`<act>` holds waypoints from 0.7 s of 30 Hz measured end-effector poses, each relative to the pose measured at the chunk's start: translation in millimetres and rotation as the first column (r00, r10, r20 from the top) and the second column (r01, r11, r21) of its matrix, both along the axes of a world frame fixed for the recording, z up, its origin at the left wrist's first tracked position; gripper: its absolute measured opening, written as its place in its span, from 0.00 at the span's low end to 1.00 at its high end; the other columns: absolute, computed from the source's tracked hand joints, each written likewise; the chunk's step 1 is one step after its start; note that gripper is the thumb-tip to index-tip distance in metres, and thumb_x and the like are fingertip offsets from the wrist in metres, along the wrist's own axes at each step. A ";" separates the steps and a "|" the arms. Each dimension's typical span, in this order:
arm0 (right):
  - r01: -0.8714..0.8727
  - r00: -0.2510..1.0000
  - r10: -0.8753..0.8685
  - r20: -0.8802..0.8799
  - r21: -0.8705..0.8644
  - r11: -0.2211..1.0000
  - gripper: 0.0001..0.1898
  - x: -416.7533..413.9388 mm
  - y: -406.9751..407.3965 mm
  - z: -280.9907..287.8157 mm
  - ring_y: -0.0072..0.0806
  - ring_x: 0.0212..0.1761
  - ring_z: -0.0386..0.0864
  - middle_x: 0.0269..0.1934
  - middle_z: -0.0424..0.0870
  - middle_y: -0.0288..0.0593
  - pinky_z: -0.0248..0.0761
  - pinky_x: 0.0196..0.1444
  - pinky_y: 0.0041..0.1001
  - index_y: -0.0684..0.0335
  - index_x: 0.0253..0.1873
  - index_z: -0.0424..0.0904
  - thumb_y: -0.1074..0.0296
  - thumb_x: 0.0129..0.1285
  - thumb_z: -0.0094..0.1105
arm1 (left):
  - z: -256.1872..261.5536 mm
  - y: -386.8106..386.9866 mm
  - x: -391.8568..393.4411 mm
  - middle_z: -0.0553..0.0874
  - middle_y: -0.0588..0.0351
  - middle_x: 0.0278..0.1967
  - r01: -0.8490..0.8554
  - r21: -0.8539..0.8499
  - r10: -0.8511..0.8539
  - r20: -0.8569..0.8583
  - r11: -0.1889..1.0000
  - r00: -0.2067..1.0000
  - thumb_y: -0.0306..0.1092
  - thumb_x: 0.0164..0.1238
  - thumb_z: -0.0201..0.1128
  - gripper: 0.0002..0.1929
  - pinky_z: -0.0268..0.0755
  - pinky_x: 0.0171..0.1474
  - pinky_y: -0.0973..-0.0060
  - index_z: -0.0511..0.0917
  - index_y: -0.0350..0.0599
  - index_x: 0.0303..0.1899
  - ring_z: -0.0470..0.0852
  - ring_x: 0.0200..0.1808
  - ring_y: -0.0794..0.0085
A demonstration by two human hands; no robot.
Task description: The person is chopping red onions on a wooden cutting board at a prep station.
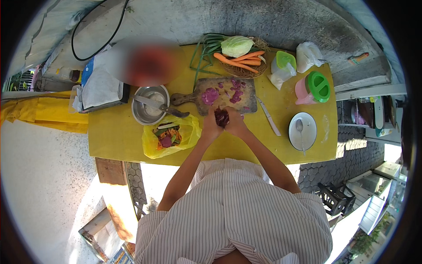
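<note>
My left hand (212, 123) and my right hand (234, 121) are together at the near edge of a wooden cutting board (197, 89). Between them they grip a dark purple-red vegetable bunch (222, 117); its exact kind is hard to tell. On the board lie a larger purple vegetable piece (210, 96) and smaller purple pieces (236, 96). A knife with a pale handle (269, 118) rests on the table just right of the board. Left of my hands, an open yellow plastic bag (151, 145) holds vegetable scraps, a purple piece among them.
A large knife (154, 104) lies across a metal pot (135, 114). A basket (245, 72) at the back holds carrots (235, 62) and a cabbage (236, 46). To the right stand a green-lidded pitcher (317, 87) and a white bowl (308, 142) with a spoon (300, 127).
</note>
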State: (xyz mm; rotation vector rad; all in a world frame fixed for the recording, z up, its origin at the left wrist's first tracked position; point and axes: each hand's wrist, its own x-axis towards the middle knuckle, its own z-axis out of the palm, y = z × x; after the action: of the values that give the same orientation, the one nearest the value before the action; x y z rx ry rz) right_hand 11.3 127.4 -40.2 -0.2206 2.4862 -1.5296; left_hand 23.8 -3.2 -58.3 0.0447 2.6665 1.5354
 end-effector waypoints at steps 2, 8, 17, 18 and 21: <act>-0.046 0.997 0.040 -0.067 -0.086 0.995 0.23 6.1 -24.4 8.1 0.53 0.44 0.77 0.42 0.78 0.58 0.71 0.46 0.37 0.70 0.47 0.73 0.80 0.40 0.63 | 18.3 -23.6 17.2 0.83 0.41 0.36 -0.071 -0.045 0.072 0.039 0.996 0.997 0.31 0.45 0.72 0.26 0.75 0.42 0.66 0.69 0.38 0.46 0.83 0.41 0.52; -0.346 0.938 0.340 -0.061 -0.162 0.924 0.22 9.7 -117.9 9.8 0.49 0.43 0.79 0.42 0.79 0.57 0.72 0.44 0.36 0.69 0.48 0.74 0.82 0.43 0.61 | 29.5 -123.2 58.4 0.83 0.42 0.36 -0.301 -0.113 0.300 -0.028 0.947 0.953 0.27 0.44 0.69 0.23 0.75 0.42 0.64 0.72 0.37 0.45 0.84 0.40 0.51; -0.244 0.969 0.242 -0.057 -0.035 0.969 0.08 25.4 -99.0 -6.0 0.39 0.31 0.80 0.31 0.79 0.51 0.72 0.33 0.31 0.71 0.32 0.75 0.71 0.57 0.61 | 36.4 -149.9 69.2 0.85 0.44 0.31 -0.445 -0.380 0.478 -0.009 0.811 0.878 0.28 0.55 0.63 0.10 0.76 0.39 0.69 0.80 0.32 0.37 0.85 0.32 0.57; -0.141 0.988 0.142 -0.053 0.027 0.990 0.09 20.2 -81.3 -9.4 0.39 0.31 0.80 0.30 0.79 0.50 0.71 0.33 0.31 0.71 0.31 0.75 0.70 0.57 0.62 | 45.9 -139.5 60.1 0.85 0.45 0.28 -0.470 -0.414 0.522 0.014 0.780 0.853 0.30 0.58 0.64 0.09 0.76 0.37 0.70 0.81 0.32 0.34 0.85 0.31 0.59; 0.150 0.964 -0.120 -0.238 0.112 0.982 0.09 -7.1 -17.5 -25.5 0.39 0.34 0.80 0.30 0.79 0.49 0.73 0.35 0.33 0.70 0.30 0.74 0.71 0.59 0.59 | 55.7 -114.0 38.8 0.84 0.48 0.24 -0.435 -0.227 0.429 -0.080 0.871 0.900 0.31 0.61 0.63 0.09 0.75 0.33 0.73 0.81 0.33 0.29 0.85 0.29 0.63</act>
State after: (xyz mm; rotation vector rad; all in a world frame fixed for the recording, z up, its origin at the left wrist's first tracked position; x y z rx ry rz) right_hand 4.3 109.9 -65.8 -0.2229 2.8251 -1.4594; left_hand 62.6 -117.2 -2.6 -0.5888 3.0075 1.2836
